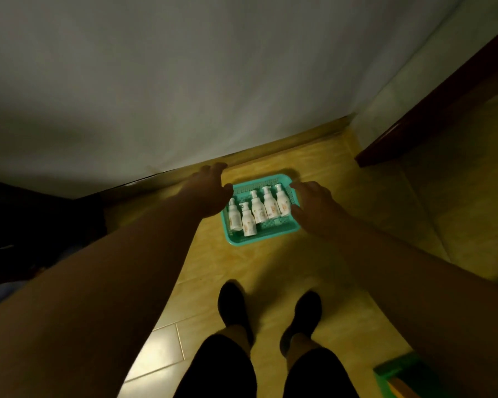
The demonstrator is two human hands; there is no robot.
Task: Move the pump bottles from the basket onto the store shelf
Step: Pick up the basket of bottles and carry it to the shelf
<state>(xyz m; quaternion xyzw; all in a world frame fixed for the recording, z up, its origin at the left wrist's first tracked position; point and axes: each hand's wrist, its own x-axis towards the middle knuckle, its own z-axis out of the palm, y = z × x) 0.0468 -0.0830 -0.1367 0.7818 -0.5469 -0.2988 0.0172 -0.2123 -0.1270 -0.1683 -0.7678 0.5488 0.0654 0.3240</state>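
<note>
A teal plastic basket [259, 239] sits on the yellow tiled floor near the wall. Several white pump bottles [259, 209] lie side by side inside it, pumps pointing away from me. My left hand [207, 193] reaches down over the basket's left edge with fingers spread and relaxed, holding nothing. On the other side, my right hand [314, 206] hovers at the basket's right edge, fingers also loosely extended and holding nothing. Whether either hand touches the rim cannot be made out in the dim light.
A grey wall [184, 81] rises just behind the basket. Dark wooden furniture [431, 110] stands at the right and a dark shape fills the left. My two feet [268, 314] stand just short of the basket. A green object [397, 372] lies at the lower right.
</note>
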